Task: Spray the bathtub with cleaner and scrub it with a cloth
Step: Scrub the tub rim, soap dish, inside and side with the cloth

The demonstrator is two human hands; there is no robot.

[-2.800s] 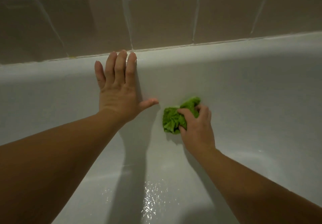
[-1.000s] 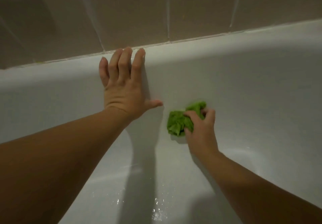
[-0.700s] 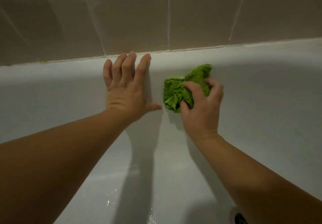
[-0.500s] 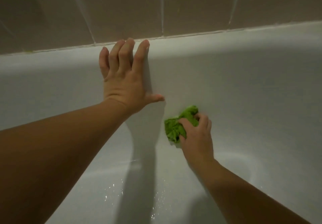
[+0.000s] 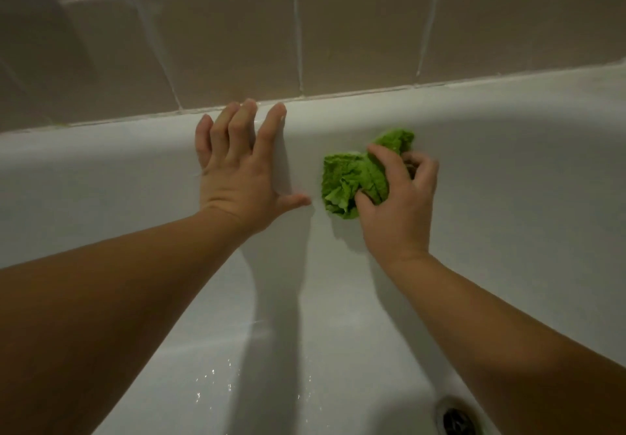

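Dim, soft-focus, wide-angle edge bowing

Cloth [image 5: 355, 180], green, bunched: moved up the tub wall [image 5: 508, 197] from half a second ago, now near the rim. Right hand [image 5: 398, 204], gripping it: likewise raised. Drain [image 5: 455, 417]: newly in view.

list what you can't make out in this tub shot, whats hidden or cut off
- Drain, head view: cut off by the bottom edge.
- Green cloth: its right part is hidden under the right hand gripping it.
- Bathtub wall beneath the left hand: covered by the flat palm.
- Spray cleaner: not in view at all.
- Tub floor by the arms: too shadowed to judge.
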